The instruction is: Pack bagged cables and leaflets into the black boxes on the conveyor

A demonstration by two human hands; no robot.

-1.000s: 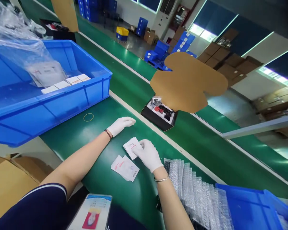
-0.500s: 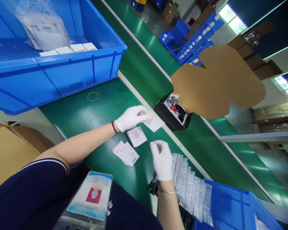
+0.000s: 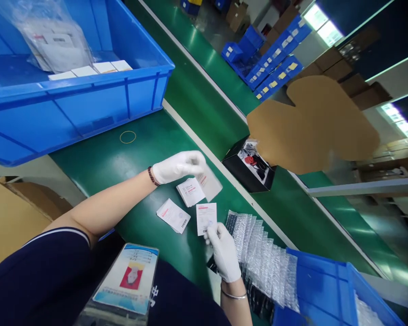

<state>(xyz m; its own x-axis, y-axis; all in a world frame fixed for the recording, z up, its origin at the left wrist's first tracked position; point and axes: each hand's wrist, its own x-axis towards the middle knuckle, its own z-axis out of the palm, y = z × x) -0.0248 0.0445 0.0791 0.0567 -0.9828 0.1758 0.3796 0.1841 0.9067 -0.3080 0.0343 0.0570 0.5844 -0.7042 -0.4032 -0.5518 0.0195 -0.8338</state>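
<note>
My left hand (image 3: 182, 166), in a white glove, pinches a pale card with red print (image 3: 212, 185), which is smeared by motion. Below it, my gloved right hand (image 3: 222, 253) grips the lower edge of a white printed card (image 3: 206, 213) between thumb and fingers. A stack of small white cards (image 3: 191, 192) lies on the green tabletop just under the left hand. To the left of the right hand's card is a second pile of printed cards (image 3: 173, 216), its top one bearing red text and a dark mark.
A large blue bin (image 3: 102, 104) with bagged items and white boxes stands left. Bubble-wrapped packs (image 3: 265, 253) lie in a row beside another blue bin (image 3: 323, 280) at right. Beyond the hands sits an open black box (image 3: 248, 167) with a brown cardboard flap. A yellow rubber band (image 3: 128, 137) lies on the green table.
My right hand was raised with no card visible in it; it has come down and now holds a card. My left hand has drawn slightly left, its card now tilted downward.
</note>
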